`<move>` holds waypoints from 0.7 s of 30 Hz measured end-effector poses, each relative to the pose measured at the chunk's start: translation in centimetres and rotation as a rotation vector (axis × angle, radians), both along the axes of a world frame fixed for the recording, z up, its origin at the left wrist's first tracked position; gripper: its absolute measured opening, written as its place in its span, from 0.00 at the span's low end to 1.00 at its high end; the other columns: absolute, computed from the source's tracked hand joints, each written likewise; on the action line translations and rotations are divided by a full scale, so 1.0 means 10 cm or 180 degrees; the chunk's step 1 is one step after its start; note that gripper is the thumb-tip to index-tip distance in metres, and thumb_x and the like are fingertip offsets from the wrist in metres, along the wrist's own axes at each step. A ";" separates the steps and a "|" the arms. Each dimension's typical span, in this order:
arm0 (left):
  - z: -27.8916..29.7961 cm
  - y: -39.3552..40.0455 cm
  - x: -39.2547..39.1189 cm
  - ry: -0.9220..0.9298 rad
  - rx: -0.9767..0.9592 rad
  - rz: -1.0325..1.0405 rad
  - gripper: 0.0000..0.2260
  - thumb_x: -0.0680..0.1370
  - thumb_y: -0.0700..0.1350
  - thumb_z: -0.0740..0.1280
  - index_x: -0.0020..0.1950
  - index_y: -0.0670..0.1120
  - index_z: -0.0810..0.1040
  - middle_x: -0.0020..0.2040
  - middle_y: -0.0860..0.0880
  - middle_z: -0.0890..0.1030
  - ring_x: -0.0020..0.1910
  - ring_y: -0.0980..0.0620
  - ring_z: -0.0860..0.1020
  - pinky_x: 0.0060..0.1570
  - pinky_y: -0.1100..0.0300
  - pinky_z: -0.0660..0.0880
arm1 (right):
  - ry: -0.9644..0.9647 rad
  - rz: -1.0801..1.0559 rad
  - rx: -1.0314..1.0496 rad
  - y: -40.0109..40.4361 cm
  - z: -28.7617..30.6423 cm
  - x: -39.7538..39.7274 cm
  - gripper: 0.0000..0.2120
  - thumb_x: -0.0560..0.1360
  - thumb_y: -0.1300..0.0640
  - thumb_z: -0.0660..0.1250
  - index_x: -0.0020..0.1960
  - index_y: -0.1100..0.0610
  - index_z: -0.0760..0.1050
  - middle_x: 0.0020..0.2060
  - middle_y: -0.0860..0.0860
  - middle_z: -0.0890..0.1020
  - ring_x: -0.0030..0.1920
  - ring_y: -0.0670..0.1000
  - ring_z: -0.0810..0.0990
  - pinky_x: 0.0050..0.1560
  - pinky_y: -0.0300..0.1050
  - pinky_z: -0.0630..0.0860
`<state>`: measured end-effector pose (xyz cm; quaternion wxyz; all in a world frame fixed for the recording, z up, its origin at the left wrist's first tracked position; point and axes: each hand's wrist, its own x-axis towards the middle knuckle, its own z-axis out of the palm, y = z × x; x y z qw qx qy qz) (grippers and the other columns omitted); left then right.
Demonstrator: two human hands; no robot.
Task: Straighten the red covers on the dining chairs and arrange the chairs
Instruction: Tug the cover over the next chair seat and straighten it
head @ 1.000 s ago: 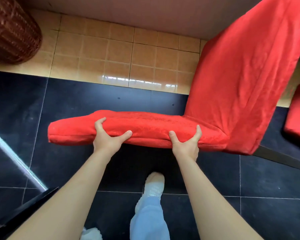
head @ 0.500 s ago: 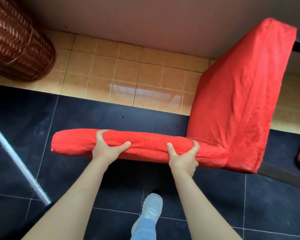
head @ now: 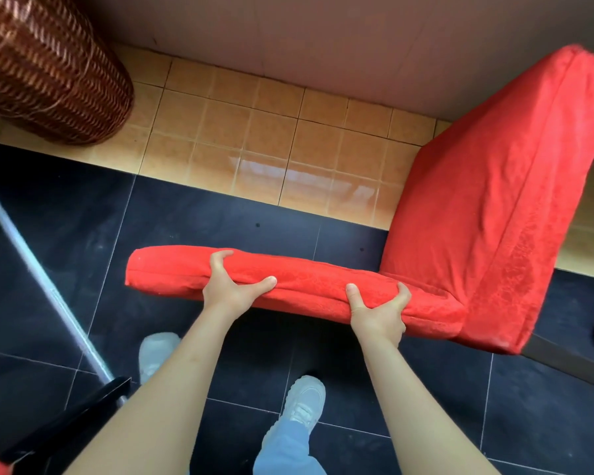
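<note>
While both hands grip the seat edge of the red-covered chair [head: 477, 214] over the dark floor tiles, left hand [head: 228, 289] and right hand [head: 379, 311] curl their fingers round it; next, judge its alignment and set it squarely.

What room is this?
Probably a dining room at home or in a restaurant: a red-covered chair gripped by both hands, a tiled floor, and a wicker basket by the wall.
</note>
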<state>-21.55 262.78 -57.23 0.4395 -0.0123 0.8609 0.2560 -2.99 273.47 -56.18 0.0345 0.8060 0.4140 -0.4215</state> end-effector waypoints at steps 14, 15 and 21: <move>0.19 -0.18 -0.16 -0.0577 0.0378 -0.0128 0.44 0.71 0.55 0.75 0.76 0.64 0.49 0.72 0.51 0.68 0.69 0.45 0.69 0.66 0.47 0.70 | -0.0945 0.1652 0.0182 -0.03 0.46 -0.11 0.38 0.71 0.34 0.67 0.74 0.49 0.61 0.61 0.60 0.78 0.62 0.64 0.74 0.51 0.54 0.72; 0.22 -0.26 -0.22 -0.0621 0.0408 -0.0070 0.44 0.71 0.56 0.74 0.76 0.65 0.48 0.72 0.52 0.68 0.69 0.45 0.69 0.66 0.45 0.70 | -0.1017 0.1830 0.0251 -0.07 0.51 -0.20 0.37 0.71 0.33 0.67 0.73 0.50 0.63 0.59 0.60 0.78 0.61 0.64 0.75 0.49 0.54 0.72; 0.51 -0.91 -0.91 0.0045 0.0382 -0.0512 0.38 0.69 0.56 0.75 0.74 0.64 0.59 0.47 0.52 0.80 0.53 0.53 0.76 0.53 0.62 0.66 | -0.0955 0.2740 0.0402 -0.28 0.62 -0.90 0.37 0.69 0.32 0.68 0.73 0.47 0.65 0.60 0.59 0.72 0.63 0.61 0.69 0.53 0.54 0.72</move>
